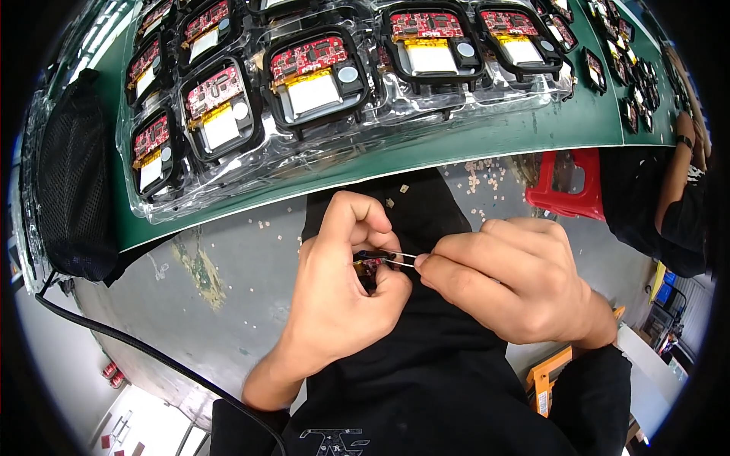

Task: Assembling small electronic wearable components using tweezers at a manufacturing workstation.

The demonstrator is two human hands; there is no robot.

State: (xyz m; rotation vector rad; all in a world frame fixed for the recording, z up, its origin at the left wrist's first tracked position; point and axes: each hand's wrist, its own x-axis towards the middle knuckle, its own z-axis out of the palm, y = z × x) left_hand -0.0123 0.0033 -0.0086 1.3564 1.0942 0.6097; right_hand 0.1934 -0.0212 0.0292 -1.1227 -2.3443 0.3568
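My left hand [338, 281] curls around a small dark device casing [369, 266] with a red circuit board inside, held above my lap. Most of that casing is hidden by the fingers and thumb. From the right, my right hand [509, 277] pinches a pair of thin metal tweezers [403, 260]. Their tips reach into the casing between my left thumb and forefinger. What the tips touch is too small to make out.
On the green table [395, 161] lies a clear plastic tray [251, 182] with several black casings [315, 80] holding red boards. A black mesh pouch [74, 175] sits at left, a black cable [152, 361] below it. A red stool [563, 182] and another person's arm [675, 175] are at right.
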